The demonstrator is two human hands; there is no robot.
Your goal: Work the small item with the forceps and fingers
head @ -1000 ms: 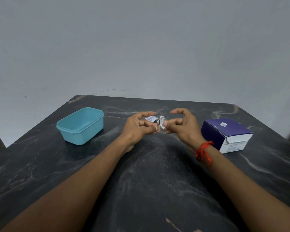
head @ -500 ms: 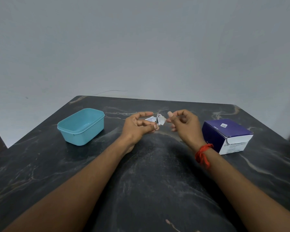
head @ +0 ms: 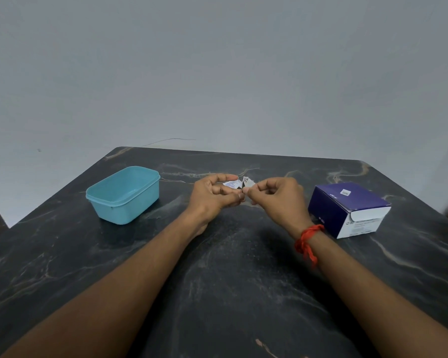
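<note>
Both hands meet over the middle of the dark marble table (head: pixel 217 293), raised a little above it. Between them is a small white sachet (head: pixel 239 184), partly torn, its two flaps spread apart like a shallow V.

The left hand (head: pixel 214 196) pinches the left flap, the one with fine blue print, between thumb and curled fingers. The index finger arches over the top of it. The right hand (head: pixel 279 197) pinches the right flap, which shows a silvery inner face, between thumb and forefinger; its other fingers are curled into the palm. The fingertips of the two hands nearly touch just below the sachet. What is inside the sachet is too small to tell.

A red thread (head: pixel 308 240) is tied round the right wrist, its loose ends hanging down.

To the left of the hands, well apart, a teal tub (head: pixel 124 196) stands open on the table, with no lid on it. To the right, near the right wrist, sits a purple box (head: pixel 347 209) with a white front face and a small label on top. Its print is too blurred to read.

Behind the table rises a plain grey wall (head: pixel 217 73), with a thin wire (head: pixel 171 140) lying along the far edge.
</note>
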